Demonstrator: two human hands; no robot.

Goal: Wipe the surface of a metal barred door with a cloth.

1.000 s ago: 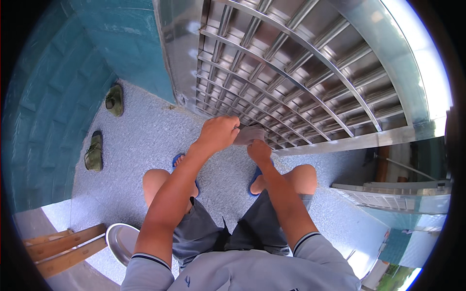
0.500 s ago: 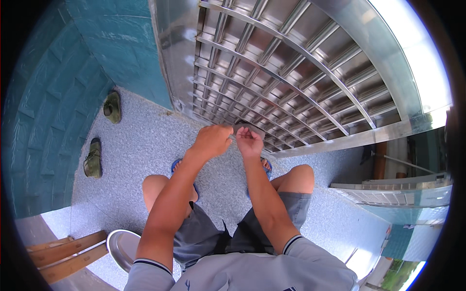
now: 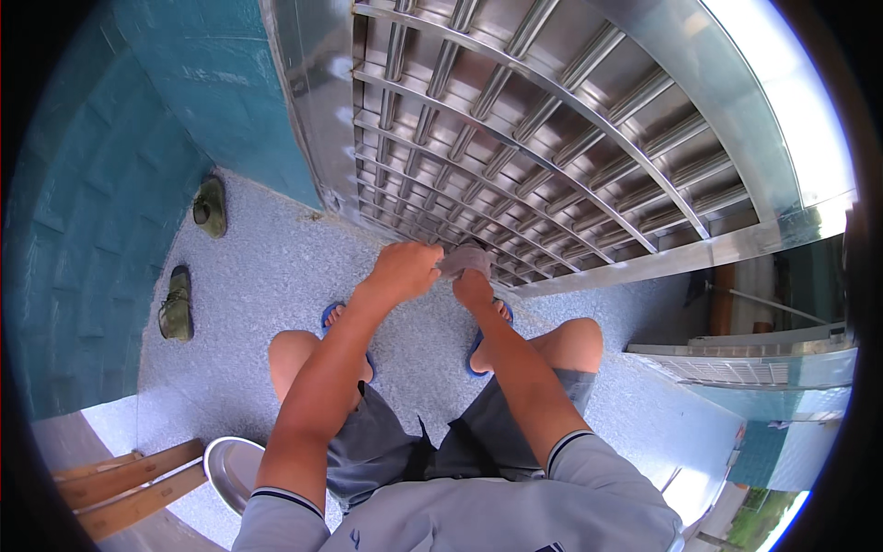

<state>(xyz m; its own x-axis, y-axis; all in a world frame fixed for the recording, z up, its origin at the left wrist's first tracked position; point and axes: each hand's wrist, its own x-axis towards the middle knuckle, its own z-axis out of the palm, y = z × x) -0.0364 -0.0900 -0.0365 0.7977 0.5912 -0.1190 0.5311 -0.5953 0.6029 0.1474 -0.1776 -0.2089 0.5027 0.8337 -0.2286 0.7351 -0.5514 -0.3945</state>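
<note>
A greyish-pink cloth [image 3: 467, 260] is at the low part of a shiny metal grille door [image 3: 543, 175], between my two hands. My left hand [image 3: 403, 270] is closed, its thumb and fingertips pinching the cloth's left edge. Over the fingers of my right hand [image 3: 473, 289] the cloth is draped, so only the back of that hand and the wrist show; how those fingers are bent is hidden. Both hands are close to the door's bottom bars, above the speckled floor [image 3: 267, 276].
Green shoes [image 3: 211, 208] rest by the teal tiled wall [image 3: 83, 230]. A metal basin [image 3: 235, 469] is beside a wooden stool or bench [image 3: 138, 483] at lower left. My feet in blue sandals [image 3: 478, 361] stand just before the door, knees apart. A ledge [image 3: 736, 350] is at right.
My right hand has turned from palm up with its fingers showing to having the cloth over its fingers. The left hand stays nearly in place. The view has shifted slightly.
</note>
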